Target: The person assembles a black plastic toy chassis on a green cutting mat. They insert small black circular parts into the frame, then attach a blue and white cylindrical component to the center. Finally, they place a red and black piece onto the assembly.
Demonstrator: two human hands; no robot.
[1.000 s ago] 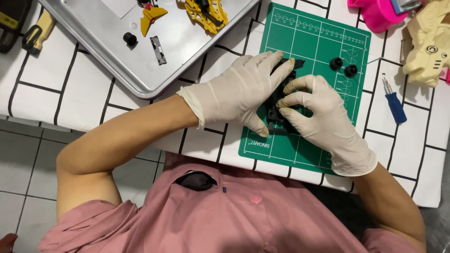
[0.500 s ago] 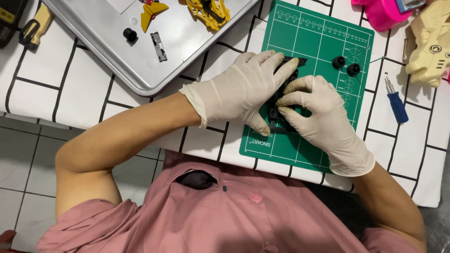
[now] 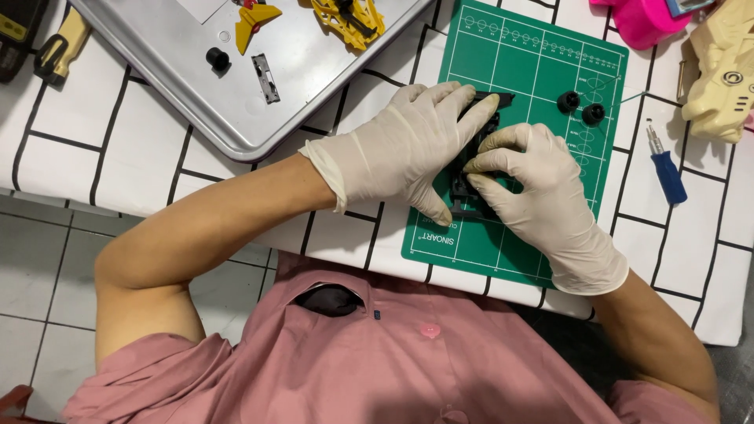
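Both my hands wear pale latex gloves and meet over a green cutting mat (image 3: 542, 63). My left hand (image 3: 408, 145) covers and grips a black plastic frame part (image 3: 470, 184) lying on the mat. My right hand (image 3: 538, 196) pinches the same black part from the right side with its fingertips. Most of the part is hidden under my fingers. Two small black wheels (image 3: 580, 107) lie on the mat just beyond my right hand.
A metal tray (image 3: 188, 86) at upper left carries yellow toy pieces (image 3: 349, 16), a black knob (image 3: 217, 57) and a small grey strip (image 3: 265, 77). A blue screwdriver (image 3: 666, 169), a cream toy body (image 3: 719, 71) and a pink object (image 3: 640, 20) lie at right on the white checked tablecloth.
Both hands stayed on the black part and shifted only slightly; the fingers of my right hand adjusted their pinch on it.
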